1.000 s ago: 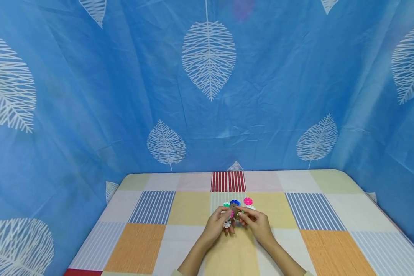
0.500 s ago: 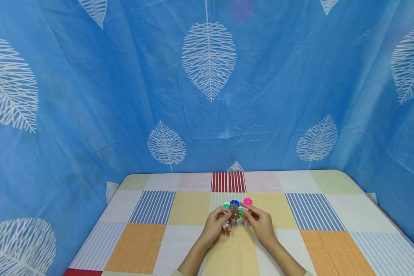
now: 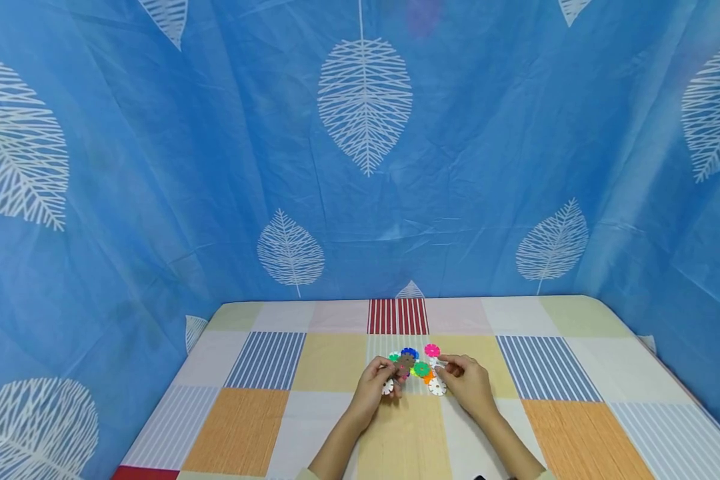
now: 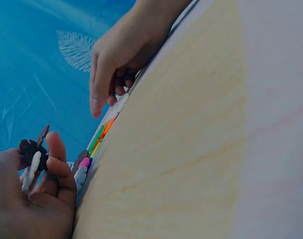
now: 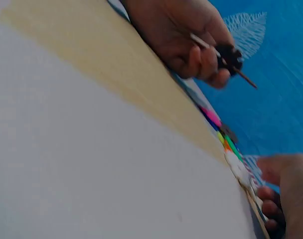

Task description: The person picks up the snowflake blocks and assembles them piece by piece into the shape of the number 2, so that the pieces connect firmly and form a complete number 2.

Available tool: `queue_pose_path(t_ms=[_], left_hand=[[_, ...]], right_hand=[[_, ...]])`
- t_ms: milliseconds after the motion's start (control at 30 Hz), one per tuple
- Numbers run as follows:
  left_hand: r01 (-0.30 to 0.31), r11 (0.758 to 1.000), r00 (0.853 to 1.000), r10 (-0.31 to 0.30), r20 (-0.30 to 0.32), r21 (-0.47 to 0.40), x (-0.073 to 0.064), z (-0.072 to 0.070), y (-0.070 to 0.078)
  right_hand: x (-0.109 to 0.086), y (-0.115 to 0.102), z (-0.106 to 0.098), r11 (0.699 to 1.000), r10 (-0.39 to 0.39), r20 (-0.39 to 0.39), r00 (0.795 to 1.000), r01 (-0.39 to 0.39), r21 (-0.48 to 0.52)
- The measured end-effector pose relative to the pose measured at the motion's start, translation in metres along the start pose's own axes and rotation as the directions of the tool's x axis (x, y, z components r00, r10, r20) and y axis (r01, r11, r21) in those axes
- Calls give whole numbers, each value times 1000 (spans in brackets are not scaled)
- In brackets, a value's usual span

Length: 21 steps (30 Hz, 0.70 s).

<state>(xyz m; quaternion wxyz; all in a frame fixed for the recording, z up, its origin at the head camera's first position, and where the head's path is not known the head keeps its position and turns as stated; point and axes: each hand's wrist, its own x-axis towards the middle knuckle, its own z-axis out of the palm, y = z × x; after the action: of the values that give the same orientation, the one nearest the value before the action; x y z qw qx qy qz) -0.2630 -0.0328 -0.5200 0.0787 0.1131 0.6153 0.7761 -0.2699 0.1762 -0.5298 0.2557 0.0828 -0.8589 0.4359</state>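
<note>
Cloth-covered desk (image 3: pixel 318 427) carries a small pile of notched discs nr its middle, w/ a hand on each side. Biggest risk, I'd say: the joined pc in the L hand (image 3: pixel 369 385) twisting or popping apart, b/c it rests on a fingertip pinch & the discs prob. grip each other only at thin slots. Next, the R hand (image 3: pixel 471 383) could scatter the pile, since its discs lie close & overlap; reaching for 1 may drag its neighbours. Least: lifting 2 at once or fumbling 1, b/c flat discs offer little edge. Fingers: L thumb & fingertips pinch a dark disc (image 5: pixel 233 57), set at an angle to an edge-on brown disc (image 5: pixel 247 78) & a joined white disc (image 4: pixel 36 160); lower L fingers curve loosely. R fingers reach out w/ thumb & index parted at the far white disc (image 3: pixel 435 362), R edge of pile; can't tell if they touch it, no firm grip visible. Loose discs btwn hands, on desk: near white disc (image 3: pixel 437 387) just below R fingertips, green disc (image 3: pixel 422 369) mid-pile, blue disc (image 3: pixel 409 353) behind the L hand's pc, pink disc (image 3: pixel 432 350) at the far side, orange disc (image 3: pixel 429 379) half hidden btwn green & white.
</note>
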Motion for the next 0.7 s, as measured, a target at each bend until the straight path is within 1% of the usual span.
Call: queue_pose_path(t_ms=[33, 167, 300, 367, 500, 567, 667, 700], left_hand=[[2, 1000, 1000, -2, -6, -6, 0, 0, 0], [14, 1000, 999, -14, -31, -20, 0, -1, 0], [24, 999, 999, -25, -40, -25, 1, 0, -1], [24, 999, 999, -25, -42, -25, 1, 0, -1], [14, 1000, 999, -15, -46, -23, 2, -1, -2], [6, 1000, 999, -7, -47, -18, 1, -1, -1], [-8, 1000, 999, 8, -36, 5, 0, -1, 0], [-12, 1000, 999, 12, -31, 14, 0, 0, 0]], right_hand=[[-1, 0, -2, 1000, -8, 21, 1000, 8, 13], [-4, 0, -9, 998, -1, 119, 993, -6, 57], [-8, 2, -16, 998, -9, 224, 975, -7, 69], [-9, 2, -18, 997, -22, 255, 967, 4, 71], [-9, 2, -19, 997, -37, 277, 960, 16, 77], [-9, 2, -18, 995, -40, 277, 960, 13, 98], [-9, -2, -16, 984, -29, 246, 969, -16, 178], [-9, -4, -16, 975, -27, 231, 973, -25, 220]])
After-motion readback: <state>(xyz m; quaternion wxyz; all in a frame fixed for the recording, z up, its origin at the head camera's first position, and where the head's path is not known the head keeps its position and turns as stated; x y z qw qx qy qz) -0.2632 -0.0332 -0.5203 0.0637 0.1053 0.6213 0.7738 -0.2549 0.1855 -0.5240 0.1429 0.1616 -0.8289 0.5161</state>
